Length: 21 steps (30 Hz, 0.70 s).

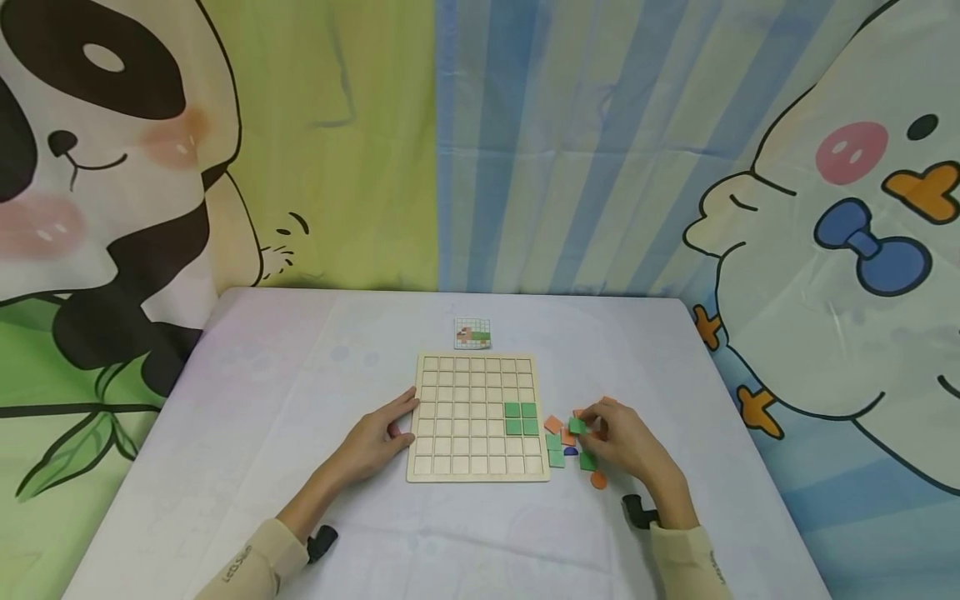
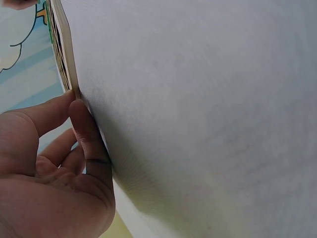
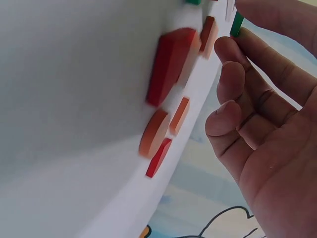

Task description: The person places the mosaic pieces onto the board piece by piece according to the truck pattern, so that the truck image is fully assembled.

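A wooden grid board [image 1: 461,421] lies flat on the white-covered table. Green square tiles [image 1: 512,427] fill a small block of cells on its right side. My left hand [image 1: 375,437] touches the board's left edge, its thumb and index finger [image 2: 54,111] resting there a little apart. To the right of the board, my right hand [image 1: 622,437] pinches a green square tile [image 3: 237,24] between thumb and fingers. Under and beside that hand lie loose pieces: an orange tile [image 1: 553,423], a dark blue half-round piece [image 1: 571,452], an orange disc [image 1: 597,480] and red pieces [image 3: 168,67].
A small picture card [image 1: 472,333] with a coloured grid pattern lies just beyond the board. More green tiles [image 1: 555,458] sit against the board's right edge. Behind the table hangs a cartoon-printed curtain [image 1: 562,150].
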### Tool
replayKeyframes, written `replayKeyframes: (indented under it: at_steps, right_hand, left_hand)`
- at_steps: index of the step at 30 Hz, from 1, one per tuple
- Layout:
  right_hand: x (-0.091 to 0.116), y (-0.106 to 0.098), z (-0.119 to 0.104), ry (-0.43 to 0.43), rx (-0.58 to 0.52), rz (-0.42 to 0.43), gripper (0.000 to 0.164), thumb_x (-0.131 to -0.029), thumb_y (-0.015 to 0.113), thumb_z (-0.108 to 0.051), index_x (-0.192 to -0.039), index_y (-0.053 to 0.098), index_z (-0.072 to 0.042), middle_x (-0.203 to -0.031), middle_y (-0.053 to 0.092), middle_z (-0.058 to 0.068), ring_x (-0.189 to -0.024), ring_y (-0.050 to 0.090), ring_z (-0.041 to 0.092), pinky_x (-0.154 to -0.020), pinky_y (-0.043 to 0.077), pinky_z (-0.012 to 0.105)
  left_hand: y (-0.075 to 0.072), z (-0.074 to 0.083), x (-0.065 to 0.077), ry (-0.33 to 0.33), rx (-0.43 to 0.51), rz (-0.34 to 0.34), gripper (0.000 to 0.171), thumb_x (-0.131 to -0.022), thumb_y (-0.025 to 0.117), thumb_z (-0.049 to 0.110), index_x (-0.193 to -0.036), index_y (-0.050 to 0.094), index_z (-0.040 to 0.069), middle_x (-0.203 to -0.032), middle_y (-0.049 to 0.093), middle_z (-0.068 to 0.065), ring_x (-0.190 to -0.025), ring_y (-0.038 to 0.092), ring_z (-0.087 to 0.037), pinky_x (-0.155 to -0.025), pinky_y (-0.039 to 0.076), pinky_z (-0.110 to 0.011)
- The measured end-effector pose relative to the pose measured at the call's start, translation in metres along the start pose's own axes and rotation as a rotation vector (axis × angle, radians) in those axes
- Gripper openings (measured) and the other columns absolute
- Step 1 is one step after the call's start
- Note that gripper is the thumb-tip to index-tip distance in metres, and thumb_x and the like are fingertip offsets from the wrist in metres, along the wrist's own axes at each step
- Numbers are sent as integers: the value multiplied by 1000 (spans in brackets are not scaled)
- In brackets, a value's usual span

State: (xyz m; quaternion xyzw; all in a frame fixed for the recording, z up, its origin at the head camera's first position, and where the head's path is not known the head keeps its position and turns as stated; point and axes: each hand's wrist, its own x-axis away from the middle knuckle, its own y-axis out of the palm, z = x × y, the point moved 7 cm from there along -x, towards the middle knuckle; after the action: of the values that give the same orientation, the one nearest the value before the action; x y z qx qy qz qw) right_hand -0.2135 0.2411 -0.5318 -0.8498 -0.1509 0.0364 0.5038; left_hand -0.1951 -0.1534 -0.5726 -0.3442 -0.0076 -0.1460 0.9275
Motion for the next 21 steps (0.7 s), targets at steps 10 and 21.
replayKeyframes:
  at_steps: [10,21]
  right_hand:
    - [-8,12,-22,-70,-34,-10,20,-93,80,-16,-111,77,-11,-104,73,-3,-91,61,11,-81,55,29]
    - [-18,24,-47,-144,-57,-1,23,-91,83,-15,-112,77,-8,-99,70,-1,-79,57,14,-68,47,21]
  left_hand:
    - [0,-1,0,-2,0,4,67,-96,74,8,-159,49,7,-174,35,-2,-79,51,-7,-79,41,-24]
    - [1,-3,-1,-1,10,-1,68,-96,74,7,-159,48,6,-174,34,-2,-78,51,-6,-72,42,-23]
